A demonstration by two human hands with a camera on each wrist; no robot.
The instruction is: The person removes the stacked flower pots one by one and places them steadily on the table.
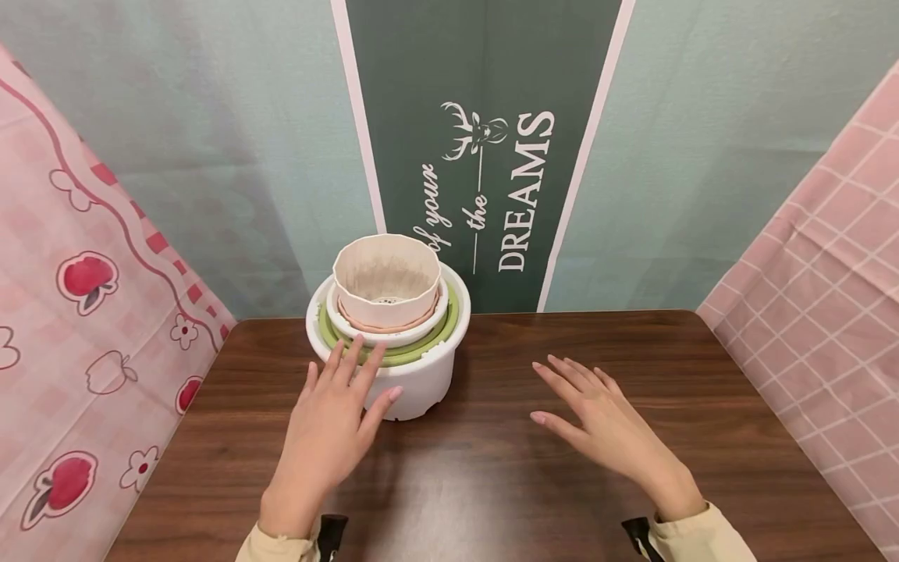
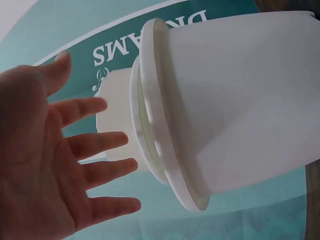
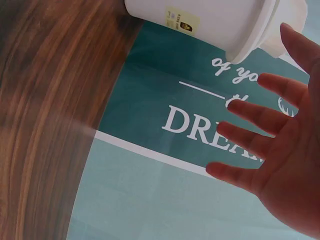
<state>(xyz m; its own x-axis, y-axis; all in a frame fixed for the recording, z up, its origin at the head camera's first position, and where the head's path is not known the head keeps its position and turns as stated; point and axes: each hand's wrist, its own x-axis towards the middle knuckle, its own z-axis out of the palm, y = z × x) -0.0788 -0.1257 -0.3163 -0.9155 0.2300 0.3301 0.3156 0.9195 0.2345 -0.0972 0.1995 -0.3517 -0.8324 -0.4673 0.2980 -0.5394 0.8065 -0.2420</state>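
Observation:
A nested stack of round plant pots stands left of centre on the table. Outermost is a large white pot [image 1: 421, 390]; inside it sit a green pot [image 1: 407, 357], a smaller white pot [image 1: 393, 341], a pink pot [image 1: 428, 316] and, on top, a cream pot [image 1: 386, 308] with a scalloped rim and small holes in its base. My left hand [image 1: 330, 421] hovers before the stack, fingers spread and holding nothing, its fingertips overlapping the large pot's rim in the head view. Well to the right of the pots, my right hand [image 1: 604, 425] is held over the table, fingers extended, nothing in it.
The dark wooden table [image 1: 492, 484] ends at a green hanging cloth [image 1: 477, 62] printed with a deer head and lettering. Pink cloths hang at both sides, one with apples [image 1: 87, 281], one checked [image 1: 843, 312]. A label [image 3: 181, 21] is on the large pot's side.

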